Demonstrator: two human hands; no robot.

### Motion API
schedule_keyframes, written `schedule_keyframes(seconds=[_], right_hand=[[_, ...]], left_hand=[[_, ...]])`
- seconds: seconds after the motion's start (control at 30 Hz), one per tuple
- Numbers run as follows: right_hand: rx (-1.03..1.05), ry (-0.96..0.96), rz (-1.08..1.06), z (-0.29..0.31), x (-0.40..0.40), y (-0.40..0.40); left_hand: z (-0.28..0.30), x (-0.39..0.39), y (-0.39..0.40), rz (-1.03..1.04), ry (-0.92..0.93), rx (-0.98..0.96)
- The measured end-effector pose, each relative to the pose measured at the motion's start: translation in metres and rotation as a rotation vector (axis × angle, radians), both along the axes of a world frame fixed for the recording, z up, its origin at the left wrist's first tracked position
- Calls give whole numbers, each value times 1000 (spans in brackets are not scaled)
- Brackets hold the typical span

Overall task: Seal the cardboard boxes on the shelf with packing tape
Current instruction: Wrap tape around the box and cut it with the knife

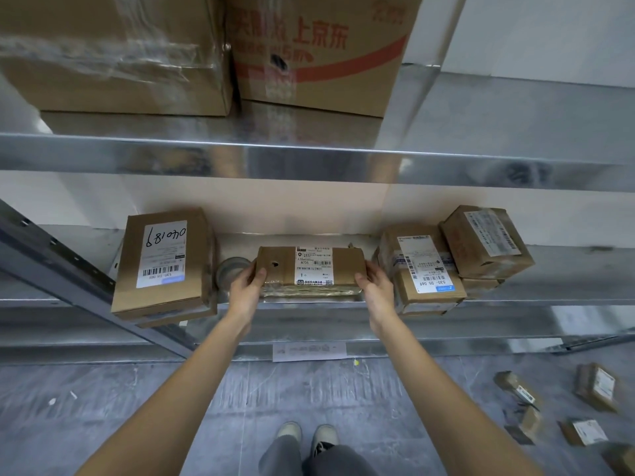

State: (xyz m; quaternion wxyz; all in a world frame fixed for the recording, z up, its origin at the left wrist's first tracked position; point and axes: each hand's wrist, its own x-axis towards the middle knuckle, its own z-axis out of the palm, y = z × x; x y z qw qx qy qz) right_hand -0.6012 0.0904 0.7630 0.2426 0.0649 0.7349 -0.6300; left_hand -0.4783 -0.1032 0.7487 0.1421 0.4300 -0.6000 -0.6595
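Note:
A flat brown cardboard box (345,266) with a white shipping label and a small hole lies in the middle of the metal shelf (309,309). My left hand (245,290) grips its left end, thumb on top. Its right end is held the same way by my right hand (376,292). A roll of clear packing tape (231,271) lies on the shelf just left of the box, behind my left hand. A larger labelled box (163,262) sits at the left, and a stack of labelled boxes (446,259) stands at the right.
Two big cartons (319,49) fill the upper shelf, whose metal edge (309,159) juts out overhead. A slanted shelf post (68,273) runs down the left. Several small parcels (584,403) lie on the grey floor at the right, near my feet (305,438).

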Motion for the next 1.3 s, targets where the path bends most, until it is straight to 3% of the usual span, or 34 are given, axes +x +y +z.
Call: schedule_keyframes(seconds=[0.27,0.5,0.73,0.9,1.0,1.1,1.17,1.3], right_hand=[[179,-7,103,-10,41,26],[229,71,72,-15,49,34],[259,187,55,2,1,-2],[396,250,112,2,-34,-21],[424,263,126,-2,-39,-18],[447,312,135,-4,-36,-14],[466,346,151,-2,-32,-13],[594,618,222,9,-21,-12]], left_hand=[[-1,-25,-3,-19,27,95],[4,-55,5,61,15,22],[-6,-21,29,205,42,-15],[-11,-7,27,79,22,-38],[-14,1,21,-78,-84,-288],[-25,9,14,-234,-347,-696],[-30,10,10,-340,-561,-828],[-26,16,1,-486,-896,-1097]])
